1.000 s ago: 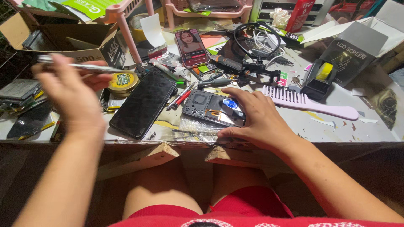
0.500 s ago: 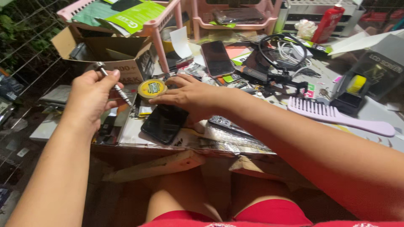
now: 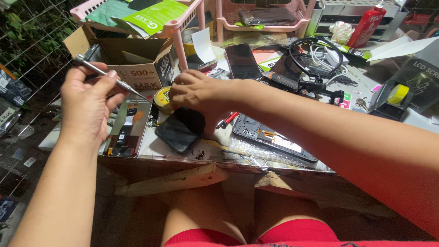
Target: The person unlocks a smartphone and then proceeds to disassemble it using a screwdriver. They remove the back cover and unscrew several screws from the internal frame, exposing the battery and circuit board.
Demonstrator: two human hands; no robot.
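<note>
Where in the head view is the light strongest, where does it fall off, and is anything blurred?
Head view: bright light falls on the right forearm and cluttered table; the fence area at left and the space under the table are dark. The left hand with its metal screwdriver and the right hand look sharp; wide-lens stretching shows at the edges.

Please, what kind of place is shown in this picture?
Probably a small phone repair bench. An opened black phone with bare inner parts lies there, the left hand holds a thin metal screwdriver, and the right hand presses a dark phone screen.
</note>
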